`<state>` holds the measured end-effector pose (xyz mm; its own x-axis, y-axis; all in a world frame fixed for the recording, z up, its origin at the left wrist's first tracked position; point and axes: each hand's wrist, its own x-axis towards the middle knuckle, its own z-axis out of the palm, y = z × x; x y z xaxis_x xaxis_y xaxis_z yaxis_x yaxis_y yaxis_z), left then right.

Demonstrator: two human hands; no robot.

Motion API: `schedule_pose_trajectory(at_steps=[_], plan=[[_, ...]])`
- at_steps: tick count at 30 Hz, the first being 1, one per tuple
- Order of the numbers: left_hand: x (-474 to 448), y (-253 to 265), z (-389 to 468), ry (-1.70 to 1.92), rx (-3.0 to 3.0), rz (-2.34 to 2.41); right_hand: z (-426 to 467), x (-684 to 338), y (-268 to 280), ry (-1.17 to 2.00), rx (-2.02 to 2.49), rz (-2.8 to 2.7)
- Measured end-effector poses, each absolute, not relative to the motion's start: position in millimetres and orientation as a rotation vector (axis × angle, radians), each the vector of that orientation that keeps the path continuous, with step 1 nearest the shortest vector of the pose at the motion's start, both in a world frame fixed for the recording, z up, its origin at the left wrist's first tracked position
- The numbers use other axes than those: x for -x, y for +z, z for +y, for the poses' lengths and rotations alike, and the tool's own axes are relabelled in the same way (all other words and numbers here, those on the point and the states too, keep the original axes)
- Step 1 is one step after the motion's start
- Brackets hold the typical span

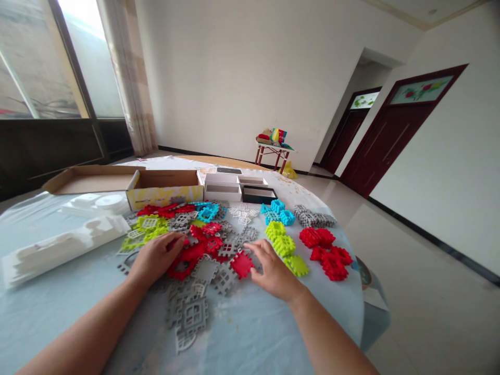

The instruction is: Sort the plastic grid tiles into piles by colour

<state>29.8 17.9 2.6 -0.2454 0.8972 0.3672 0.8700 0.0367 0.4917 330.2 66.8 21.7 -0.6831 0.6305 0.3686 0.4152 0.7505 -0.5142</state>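
Observation:
My left hand rests at the left side of a loose heap of plastic interlocking building pieces, its fingers bent and pressed together against the red pieces. What lies under those fingers is hidden. On the other side of the heap, my right hand has thumb and index finger spread beside a red square interlocking tile. The thumb is at the tile's right edge. Grey window pieces spread toward me from the heap, with lime green pieces behind my left hand.
Sorted stacks stand right: lime green, red, blue and grey. Behind are an open cardboard box, white trays and a black tray. White foam packing lies left on the round table.

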Motion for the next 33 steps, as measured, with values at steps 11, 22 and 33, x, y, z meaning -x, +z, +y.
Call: schedule_pose_trajectory(at_steps=[11,22,33], plan=[[-29.0,0.0,18.8,1.002,-1.903,2.254,74.2,-331.5,3.9,0.505,1.064,-2.419],[-30.8,3.0,18.1,0.986,-1.895,2.301,75.5,-337.8,24.3,0.557,0.703,-2.456],[-30.0,2.9,19.1,0.968,-1.89,2.298,69.1,-346.1,26.9,0.603,1.003,-2.498]])
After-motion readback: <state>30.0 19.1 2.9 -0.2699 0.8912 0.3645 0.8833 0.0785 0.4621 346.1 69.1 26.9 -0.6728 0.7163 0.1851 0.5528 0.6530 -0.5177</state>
